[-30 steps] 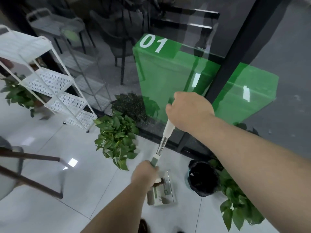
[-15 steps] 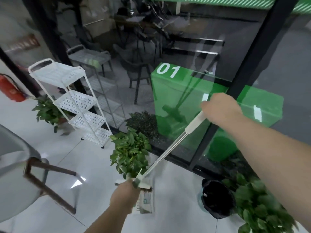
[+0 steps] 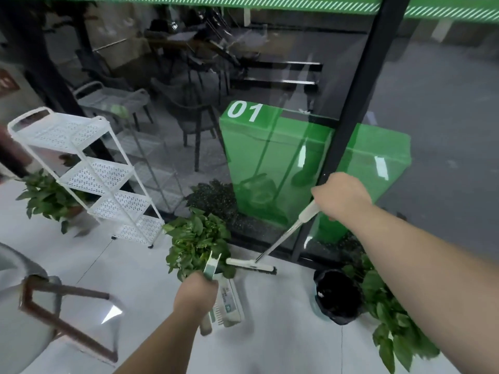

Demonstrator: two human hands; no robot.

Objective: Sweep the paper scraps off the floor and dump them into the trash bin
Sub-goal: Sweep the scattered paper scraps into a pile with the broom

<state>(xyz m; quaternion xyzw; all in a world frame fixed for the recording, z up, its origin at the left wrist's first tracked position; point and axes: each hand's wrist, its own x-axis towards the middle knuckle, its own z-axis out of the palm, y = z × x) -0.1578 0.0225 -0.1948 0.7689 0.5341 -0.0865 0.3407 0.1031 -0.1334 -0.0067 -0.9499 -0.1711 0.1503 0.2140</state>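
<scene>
Broom [image 3: 282, 237] now split from dustpan [image 3: 228, 306], head swung right; right hand [image 3: 341, 195] grips handle, left hand [image 3: 195, 294] grips dustpan.

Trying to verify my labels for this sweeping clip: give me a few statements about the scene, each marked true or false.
1. The right hand grips the metal-shafted broom with a white grip at its upper end. True.
2. The broom's head is raised over the round black-lined trash bin. False: the head is low by the floor, to the left of the bin, next to the leafy green potted plant.
3. The left hand holds the pale green-and-white plastic dustpan by its handle. True.
4. The white perforated metal shelf rack stands to the right of the bin. False: it stands far to the left, by the glass wall.
</scene>
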